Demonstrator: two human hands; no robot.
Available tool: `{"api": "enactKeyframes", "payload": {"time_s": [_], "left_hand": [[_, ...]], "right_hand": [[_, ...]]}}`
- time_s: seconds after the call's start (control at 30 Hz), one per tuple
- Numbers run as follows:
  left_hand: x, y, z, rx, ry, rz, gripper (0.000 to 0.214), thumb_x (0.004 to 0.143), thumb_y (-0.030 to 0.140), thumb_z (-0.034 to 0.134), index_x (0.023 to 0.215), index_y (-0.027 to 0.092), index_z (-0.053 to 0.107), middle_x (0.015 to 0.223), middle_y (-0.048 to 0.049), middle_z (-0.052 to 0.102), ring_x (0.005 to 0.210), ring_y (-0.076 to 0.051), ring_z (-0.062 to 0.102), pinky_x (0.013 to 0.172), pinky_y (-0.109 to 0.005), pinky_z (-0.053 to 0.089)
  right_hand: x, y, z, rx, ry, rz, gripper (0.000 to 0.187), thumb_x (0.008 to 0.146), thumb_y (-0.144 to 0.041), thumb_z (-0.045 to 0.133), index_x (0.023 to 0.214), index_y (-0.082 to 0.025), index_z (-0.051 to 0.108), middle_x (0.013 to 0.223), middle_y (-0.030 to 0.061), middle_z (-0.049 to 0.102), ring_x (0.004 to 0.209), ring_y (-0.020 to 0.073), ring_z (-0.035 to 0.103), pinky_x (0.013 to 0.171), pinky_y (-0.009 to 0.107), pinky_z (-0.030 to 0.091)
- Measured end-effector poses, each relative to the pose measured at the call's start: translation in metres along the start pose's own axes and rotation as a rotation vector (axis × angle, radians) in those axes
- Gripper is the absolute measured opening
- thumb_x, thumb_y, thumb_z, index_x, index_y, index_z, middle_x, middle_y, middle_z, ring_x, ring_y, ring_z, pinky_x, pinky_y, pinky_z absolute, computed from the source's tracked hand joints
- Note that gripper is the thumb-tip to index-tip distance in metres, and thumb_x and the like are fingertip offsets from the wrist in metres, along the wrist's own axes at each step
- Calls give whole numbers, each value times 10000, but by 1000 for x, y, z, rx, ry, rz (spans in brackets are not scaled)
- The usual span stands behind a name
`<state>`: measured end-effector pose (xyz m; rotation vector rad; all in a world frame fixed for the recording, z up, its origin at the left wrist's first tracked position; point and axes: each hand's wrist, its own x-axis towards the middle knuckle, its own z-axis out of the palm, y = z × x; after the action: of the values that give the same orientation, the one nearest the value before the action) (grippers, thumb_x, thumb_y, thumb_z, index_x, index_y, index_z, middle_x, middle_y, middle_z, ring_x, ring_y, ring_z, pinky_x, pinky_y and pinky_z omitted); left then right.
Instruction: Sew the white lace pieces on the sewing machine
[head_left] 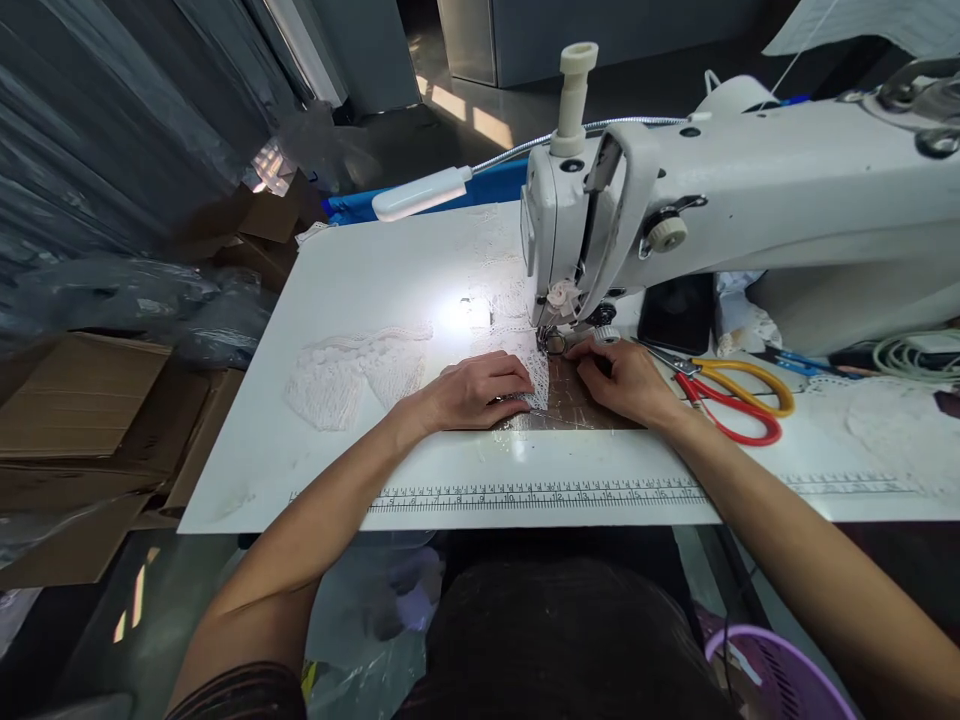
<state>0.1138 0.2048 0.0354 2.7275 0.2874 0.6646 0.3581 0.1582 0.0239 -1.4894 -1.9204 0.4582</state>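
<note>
Left hand [480, 392] flat on white lace [536, 372], right hand [622, 378] flat just right of it, both pressing, gripping nothing, near the sewing machine's needle [551, 335], scissors [731, 392] farther right.

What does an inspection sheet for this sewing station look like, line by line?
Surface: white table with a printed ruler along its front edge, lit near the needle.
Job's things: white lace spread left of the needle; its end lies over a brown piece at the presser foot of the sewing machine.
Clutter: orange and red scissors, a black phone.
Hands: left hand flat on the lace; right hand with fingers beside the foot.
Cables: coiled pale cord at right.
Surroundings: cardboard boxes, plastic sheeting, purple basket.
</note>
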Motion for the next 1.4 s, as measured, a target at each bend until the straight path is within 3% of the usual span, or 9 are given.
{"api": "enactKeyframes", "payload": {"time_s": [0.3, 0.47, 0.57, 0.7, 0.83, 1.1, 1.27, 1.4], "left_hand": [[2, 4, 6, 2, 49, -50, 160, 949, 213, 558, 877, 148, 686, 895, -79, 692, 813, -148, 655, 714, -301, 587], [3, 5, 4, 76, 191, -40, 137, 924, 203, 583, 823, 152, 660, 896, -75, 699, 775, -147, 645, 680, -309, 571], [4, 4, 3, 140, 223, 23, 91, 896, 191, 624, 819, 156, 658, 902, -71, 712, 749, -146, 643, 669, -310, 550], [3, 3, 7, 172, 169, 59, 92, 905, 194, 622, 827, 162, 662, 882, -50, 720, 755, -137, 654, 678, -297, 530], [2, 1, 9, 185, 118, 61, 115, 923, 204, 602, 840, 170, 674, 909, -44, 725, 785, -134, 661, 698, -295, 525], [2, 4, 5, 299, 37, 86, 160, 946, 209, 560, 851, 182, 686, 928, -31, 728, 754, -133, 628, 704, -297, 494], [8, 10, -7, 349, -125, 109, 197, 953, 225, 504, 928, 193, 697, 959, -50, 717, 766, -148, 622, 765, -328, 473], [13, 15, -15, 345, -213, 126, 216, 903, 274, 517, 876, 177, 708, 910, -66, 697, 774, -182, 609, 876, -401, 441]], "right_hand": [[-5, -3, 0, -25, -26, 3, 231, 842, -201, 495, 943, -179, 702, 839, 41, 663, 737, 192, 618, 606, 290, 436], [-5, -3, 0, -7, 2, 5, 239, 856, -188, 486, 943, -169, 707, 829, 43, 667, 692, 177, 605, 616, 291, 440], [-6, -4, 0, -19, -2, -28, 279, 876, -202, 480, 1041, -168, 703, 840, 56, 668, 704, 191, 601, 630, 306, 451], [-8, -4, 2, -20, -54, -134, 338, 893, -221, 496, 1172, -195, 685, 983, 92, 664, 847, 231, 612, 743, 357, 490], [-9, -5, 1, -70, -97, -202, 339, 900, -228, 501, 1165, -220, 712, 1038, 115, 630, 927, 258, 599, 817, 408, 485], [-10, -6, -2, -101, -142, -275, 322, 904, -254, 517, 1135, -258, 741, 1088, 121, 608, 926, 253, 583, 816, 419, 479], [-11, -2, -1, -170, -179, -334, 318, 882, -251, 550, 1135, -264, 742, 1118, 125, 609, 1013, 292, 559, 856, 458, 459], [-13, -1, 0, -208, -182, -364, 328, 877, -254, 569, 1166, -270, 723, 1155, 118, 604, 1064, 301, 542, 863, 456, 457]]}}
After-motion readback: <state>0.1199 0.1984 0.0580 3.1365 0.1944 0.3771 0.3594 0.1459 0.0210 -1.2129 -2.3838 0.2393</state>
